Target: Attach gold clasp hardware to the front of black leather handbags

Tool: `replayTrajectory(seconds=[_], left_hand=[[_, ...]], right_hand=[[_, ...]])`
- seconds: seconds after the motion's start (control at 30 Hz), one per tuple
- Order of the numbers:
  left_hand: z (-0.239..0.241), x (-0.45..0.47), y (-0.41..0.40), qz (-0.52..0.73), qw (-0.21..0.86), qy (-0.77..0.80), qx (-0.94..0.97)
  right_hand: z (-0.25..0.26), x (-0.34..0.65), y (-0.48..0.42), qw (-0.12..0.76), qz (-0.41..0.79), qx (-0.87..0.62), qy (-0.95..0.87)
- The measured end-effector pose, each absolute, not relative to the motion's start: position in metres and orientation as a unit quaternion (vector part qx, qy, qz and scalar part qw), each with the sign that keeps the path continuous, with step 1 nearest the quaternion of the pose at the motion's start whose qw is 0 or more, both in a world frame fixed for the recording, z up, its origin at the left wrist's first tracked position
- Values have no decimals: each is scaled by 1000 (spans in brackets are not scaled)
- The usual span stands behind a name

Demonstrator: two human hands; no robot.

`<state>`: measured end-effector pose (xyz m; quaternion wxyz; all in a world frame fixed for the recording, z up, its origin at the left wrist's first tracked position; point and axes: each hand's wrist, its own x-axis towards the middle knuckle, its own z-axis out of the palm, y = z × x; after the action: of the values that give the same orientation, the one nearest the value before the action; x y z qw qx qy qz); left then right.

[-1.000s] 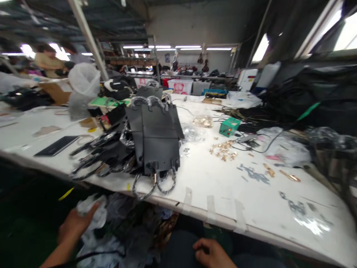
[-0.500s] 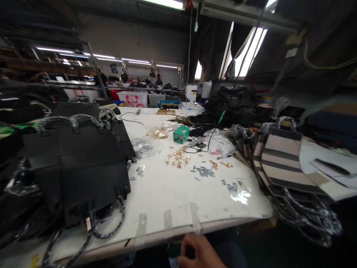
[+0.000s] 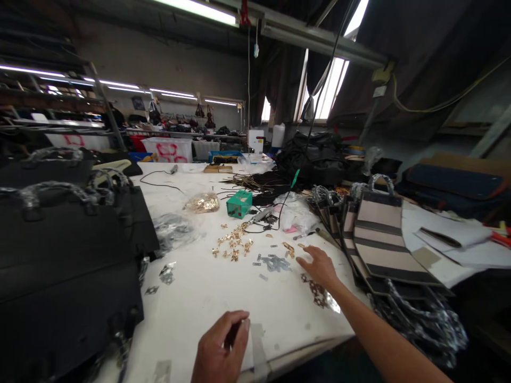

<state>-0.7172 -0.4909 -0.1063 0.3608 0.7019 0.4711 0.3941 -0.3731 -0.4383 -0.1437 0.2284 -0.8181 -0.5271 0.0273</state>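
Observation:
My left hand (image 3: 221,348) is at the near edge of the table (image 3: 191,303), its fingers curled and the thumb tip close to the fingertips. Whatever lies in that pinch, if anything, is hidden. Further out, my right hand (image 3: 319,267) reaches over the tabletop with fingers stretched and thumb apart. Its fingertips are beside a few flat gold metal pieces (image 3: 288,249). Left of them lies a heap of small grey metal plates (image 3: 274,263). Small gold fittings (image 3: 235,243) are scattered beyond it. Square metal washers (image 3: 317,292) lie below my right wrist, partly covered by the forearm.
A green electric box (image 3: 239,204) with a cable and a grey handheld tool (image 3: 261,215) stands mid-table. Black bags (image 3: 67,266) with wrapped handles fill the left. Striped bag panels (image 3: 377,229) are stacked at the right. A bag of gold parts (image 3: 203,202) lies behind.
My right hand has moved from the table's near edge out to the gold pieces. My left hand has come into view at the bottom. The view has turned slightly right.

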Motion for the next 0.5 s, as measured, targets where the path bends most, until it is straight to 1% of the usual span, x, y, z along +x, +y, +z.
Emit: replayTrajectory(seconds=[0.1, 0.2, 0.33, 0.5], left_hand=[[-112, -709, -433, 381, 364, 482, 700], [-135, -706, -392, 369, 356, 499, 699], [-157, -708, -373, 352, 345, 529, 691], [-160, -710, -373, 325, 328, 535, 707]], right_hand=[[-146, -360, -409, 164, 10, -841, -516], [-146, -362, -393, 135, -3, -833, -537], [-144, -371, -386, 144, -3, -818, -557], [-148, -383, -374, 154, -10, -809, -568]])
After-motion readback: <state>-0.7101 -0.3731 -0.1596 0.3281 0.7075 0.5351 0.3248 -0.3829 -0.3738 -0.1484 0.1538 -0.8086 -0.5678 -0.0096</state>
